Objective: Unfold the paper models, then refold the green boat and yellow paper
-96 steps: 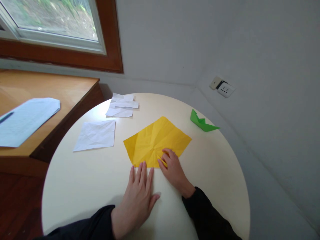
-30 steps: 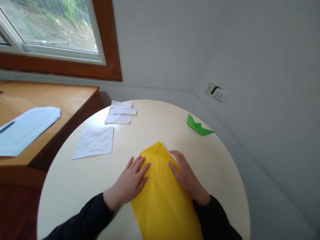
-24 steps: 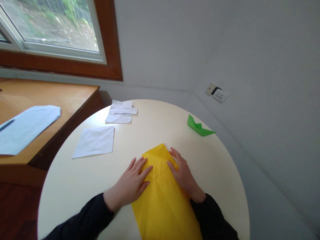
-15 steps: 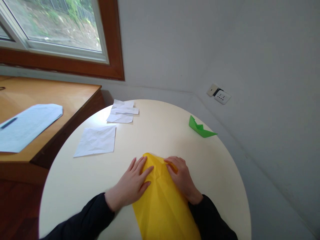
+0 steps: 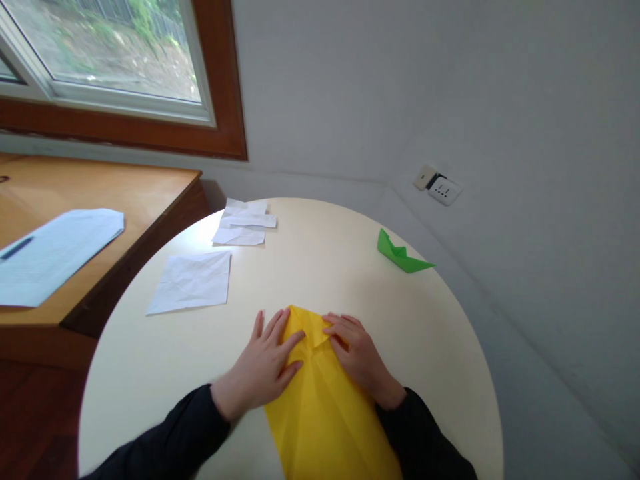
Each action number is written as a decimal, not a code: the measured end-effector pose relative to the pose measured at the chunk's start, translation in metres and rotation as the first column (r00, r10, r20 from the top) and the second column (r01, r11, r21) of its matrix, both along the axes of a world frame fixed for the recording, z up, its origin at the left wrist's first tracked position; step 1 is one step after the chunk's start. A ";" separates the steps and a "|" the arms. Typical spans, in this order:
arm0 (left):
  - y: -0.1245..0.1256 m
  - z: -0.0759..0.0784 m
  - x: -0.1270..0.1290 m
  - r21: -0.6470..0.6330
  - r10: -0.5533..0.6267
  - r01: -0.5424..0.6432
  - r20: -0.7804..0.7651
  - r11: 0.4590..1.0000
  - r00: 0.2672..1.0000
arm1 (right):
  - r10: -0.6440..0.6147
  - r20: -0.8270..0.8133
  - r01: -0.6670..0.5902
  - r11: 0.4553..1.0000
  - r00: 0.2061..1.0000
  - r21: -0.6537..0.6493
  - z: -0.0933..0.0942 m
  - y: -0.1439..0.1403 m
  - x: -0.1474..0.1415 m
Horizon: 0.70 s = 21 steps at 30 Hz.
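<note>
Holding yellow paper (image 5: 327, 413) by edges, green boat (image 5: 404, 259) well apart

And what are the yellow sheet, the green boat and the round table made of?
The yellow sheet looks like thin, matte paper: it shows creases and a folded flap. The green boat is probably matte paper too, with crisp folds and pointed ends. The round table looks smooth and slightly glossy, with light shining off it: maybe laminate.

Brown-framed window (image 5: 125, 50) above wooden desk (image 5: 145, 190)
</note>
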<state>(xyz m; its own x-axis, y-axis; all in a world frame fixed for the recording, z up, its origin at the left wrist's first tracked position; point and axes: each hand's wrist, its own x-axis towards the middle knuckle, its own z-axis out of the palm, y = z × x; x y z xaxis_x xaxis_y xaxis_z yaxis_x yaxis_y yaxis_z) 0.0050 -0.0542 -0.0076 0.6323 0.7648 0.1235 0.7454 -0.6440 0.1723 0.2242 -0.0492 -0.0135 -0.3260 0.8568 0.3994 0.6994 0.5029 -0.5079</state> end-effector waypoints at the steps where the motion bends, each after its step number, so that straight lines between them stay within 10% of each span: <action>1: 0.000 0.000 0.000 0.002 0.002 -0.002 -0.002 1.000 1.000 | 0.002 0.001 -0.002 1.000 1.000 -0.019 0.000 0.000 0.000; 21: 0.001 -0.003 0.001 0.051 -0.040 0.037 0.051 0.998 0.998 | -0.012 0.009 0.012 0.999 1.000 -0.043 -0.002 -0.001 -0.002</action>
